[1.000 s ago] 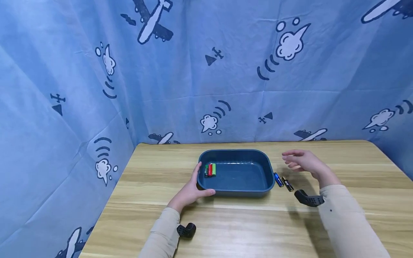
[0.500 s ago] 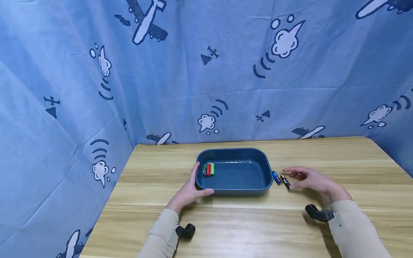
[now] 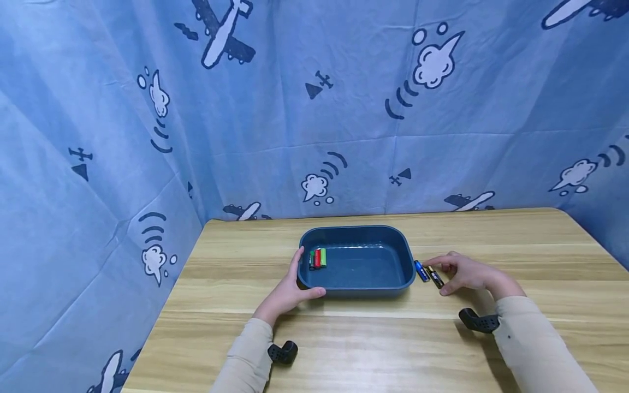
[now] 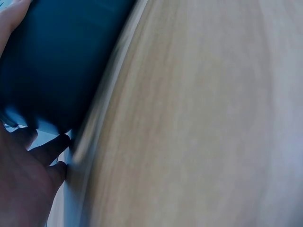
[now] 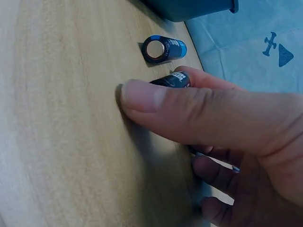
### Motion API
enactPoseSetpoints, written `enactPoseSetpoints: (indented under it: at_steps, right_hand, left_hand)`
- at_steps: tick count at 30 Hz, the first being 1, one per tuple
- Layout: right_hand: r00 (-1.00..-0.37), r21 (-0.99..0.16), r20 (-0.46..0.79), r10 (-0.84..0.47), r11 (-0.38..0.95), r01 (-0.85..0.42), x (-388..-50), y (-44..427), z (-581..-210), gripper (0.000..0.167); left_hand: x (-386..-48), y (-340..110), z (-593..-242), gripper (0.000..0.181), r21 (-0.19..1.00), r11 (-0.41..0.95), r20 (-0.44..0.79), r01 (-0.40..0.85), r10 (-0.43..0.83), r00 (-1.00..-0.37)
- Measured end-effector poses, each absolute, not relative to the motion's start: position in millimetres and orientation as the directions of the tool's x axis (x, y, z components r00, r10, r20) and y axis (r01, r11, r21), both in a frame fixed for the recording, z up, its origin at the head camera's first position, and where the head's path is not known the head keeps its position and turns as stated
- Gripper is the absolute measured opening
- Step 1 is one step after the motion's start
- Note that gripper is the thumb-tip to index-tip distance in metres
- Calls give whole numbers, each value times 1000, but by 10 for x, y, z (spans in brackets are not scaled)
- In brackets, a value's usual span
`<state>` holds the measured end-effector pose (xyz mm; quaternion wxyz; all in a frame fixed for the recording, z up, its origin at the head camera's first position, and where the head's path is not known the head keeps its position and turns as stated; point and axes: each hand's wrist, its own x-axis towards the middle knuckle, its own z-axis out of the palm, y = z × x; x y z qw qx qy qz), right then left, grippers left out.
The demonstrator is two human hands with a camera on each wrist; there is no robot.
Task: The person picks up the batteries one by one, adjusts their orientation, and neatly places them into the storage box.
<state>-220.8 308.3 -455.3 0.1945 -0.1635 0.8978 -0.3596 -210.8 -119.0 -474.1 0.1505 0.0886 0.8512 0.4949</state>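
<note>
A dark blue plastic box (image 3: pixel 356 293) stands on the table. My left hand (image 3: pixel 289 289) grips its left end, thumb along the front wall and fingers at the left side; the left wrist view shows the fingertips (image 4: pixel 59 144) against the wall. Three batteries lie side by side in the box at its left: a dark green one (image 3: pixel 312 261), a red one (image 3: pixel 317 258) and a light green one (image 3: pixel 323 257). Right of the box, my right hand (image 3: pixel 464 273) pinches a black battery (image 5: pixel 173 80) lengthwise between thumb and index finger, at the tabletop. A blue battery (image 5: pixel 165 49) lies beside it.
The wooden table (image 3: pixel 363 349) reaches to a blue curtain (image 3: pixel 275 120) printed with planes and clouds behind and at the left. The blue battery lies close to the box's right wall. Black wrist mounts (image 3: pixel 479 321) sit on both sleeves.
My right hand has come down from above the table onto the black battery, and its thumb and index finger now meet the battery's ends. The left hand keeps its place on the box.
</note>
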Motion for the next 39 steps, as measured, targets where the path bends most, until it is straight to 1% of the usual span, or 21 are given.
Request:
enactPoseSetpoints:
  at_steps: [6,10,17,21,24,29,34,39]
  right_hand:
    - [-888,-702,-202,-413,693,-162,-2204,3086,-4573,65]
    - [-909,-740,-177,-378,660,-130,-2209,3100,-4594,64]
    - [-960,-792,-169,-225,610,-4,-2207,3111,-4588,70]
    - [-980,-841,-140,-143,539,42,-2206,3095,-4531,73]
    - [-987,-862,-120,-109,504,49,-2214,3079,-4451,75]
    - [-985,-902,-140,-96,424,87,-2237,3012,-4286,78]
    - [-986,-896,-145,-88,434,93,-2261,2912,-4131,76]
    - [-983,-922,-144,-111,375,93,-2287,2820,-4013,79]
  left_hand:
    - [-2107,-1193,-4740,102,872,489,-163,8,306,-938]
    - [-2100,-1196,-4742,102,873,487,-159,11,307,-938]
    - [-2091,-1189,-4742,102,873,488,-161,10,307,-938]
    - [-2092,-1185,-4744,102,873,488,-162,7,304,-939]
    - [-2094,-1186,-4741,102,871,492,-164,6,303,-939]
    - [-2104,-1193,-4743,102,869,495,-169,3,302,-938]
    - [-2118,-1195,-4747,102,868,497,-170,2,301,-938]
    - [-2122,-1194,-4744,102,869,496,-172,-2,298,-939]
